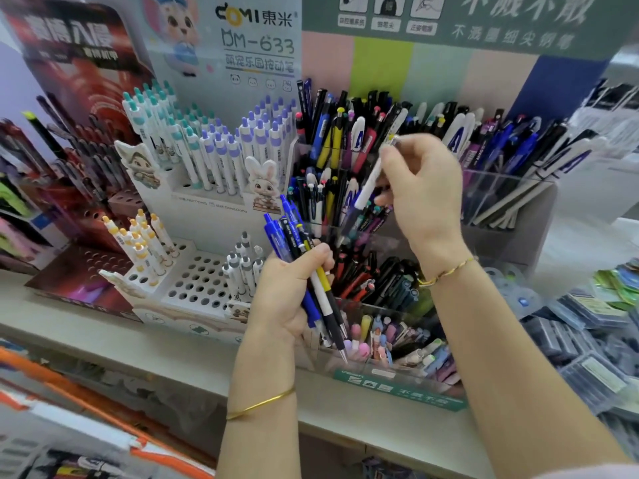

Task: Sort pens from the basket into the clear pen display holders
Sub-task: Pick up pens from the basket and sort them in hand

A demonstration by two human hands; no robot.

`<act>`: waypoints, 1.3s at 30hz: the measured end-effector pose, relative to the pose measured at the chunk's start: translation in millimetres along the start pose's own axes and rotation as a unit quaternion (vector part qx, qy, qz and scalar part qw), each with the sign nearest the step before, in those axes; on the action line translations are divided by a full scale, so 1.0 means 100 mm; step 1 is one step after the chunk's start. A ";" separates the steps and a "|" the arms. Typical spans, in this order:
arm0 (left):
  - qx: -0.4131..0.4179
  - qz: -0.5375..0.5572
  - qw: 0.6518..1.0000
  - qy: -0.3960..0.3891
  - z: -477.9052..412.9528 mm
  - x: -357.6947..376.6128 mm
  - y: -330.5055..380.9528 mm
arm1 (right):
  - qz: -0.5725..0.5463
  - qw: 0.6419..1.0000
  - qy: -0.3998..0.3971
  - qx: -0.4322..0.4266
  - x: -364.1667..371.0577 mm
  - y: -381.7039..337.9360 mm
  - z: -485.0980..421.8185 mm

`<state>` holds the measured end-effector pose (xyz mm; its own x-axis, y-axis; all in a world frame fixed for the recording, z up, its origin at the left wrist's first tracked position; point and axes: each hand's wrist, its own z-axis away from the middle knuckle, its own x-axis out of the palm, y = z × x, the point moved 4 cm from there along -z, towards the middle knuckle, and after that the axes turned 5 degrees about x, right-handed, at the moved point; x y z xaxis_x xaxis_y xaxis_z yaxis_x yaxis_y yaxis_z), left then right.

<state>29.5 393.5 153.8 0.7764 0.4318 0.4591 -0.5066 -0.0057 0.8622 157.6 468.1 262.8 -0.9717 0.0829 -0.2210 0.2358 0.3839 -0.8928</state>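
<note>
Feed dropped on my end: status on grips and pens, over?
Left grip holds pen bundle. Right grip pinches one white pen at clear holder. Holder compartments crowded with pens.

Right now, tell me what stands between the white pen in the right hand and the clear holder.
Nothing separate. The white pen in the right hand hangs over the clear holder; only pens already packed there crowd its way.

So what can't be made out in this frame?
Head view:
- The basket: outside the frame.
- White pen in the right hand: motion-blurred, lower end lost among pens in the clear holder; target compartment unclear.
- Pen bundle in the left hand: fingers hide the count.
- Barrel print: too small.
</note>
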 end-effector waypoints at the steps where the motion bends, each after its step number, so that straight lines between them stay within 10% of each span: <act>1: 0.005 0.002 1.000 0.000 -0.01 -0.01 0.01 | 0.007 0.999 0.022 -0.025 0.00 -0.03 -0.02; 13: 0.027 0.031 0.999 -0.011 0.00 0.02 0.07 | 0.208 0.972 0.001 -0.110 0.20 -0.06 -0.17; 26: 0.021 0.030 0.999 -0.010 0.01 0.10 0.05 | 0.492 0.862 -0.054 -0.113 0.46 0.13 0.02; 32: 0.027 0.005 0.998 -0.060 0.04 0.16 0.04 | 0.258 0.963 0.008 -0.082 0.07 0.14 0.04; 39: 0.012 -0.038 0.982 -0.186 0.16 0.56 -0.11 | 0.082 0.964 -0.225 0.117 -0.22 0.19 0.21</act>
<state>84.7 403.0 173.7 0.8972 0.0734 0.4355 -0.4361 -0.0093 0.8999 184.0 454.3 242.8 -0.8308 -0.3016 -0.4677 0.4331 0.1774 -0.8837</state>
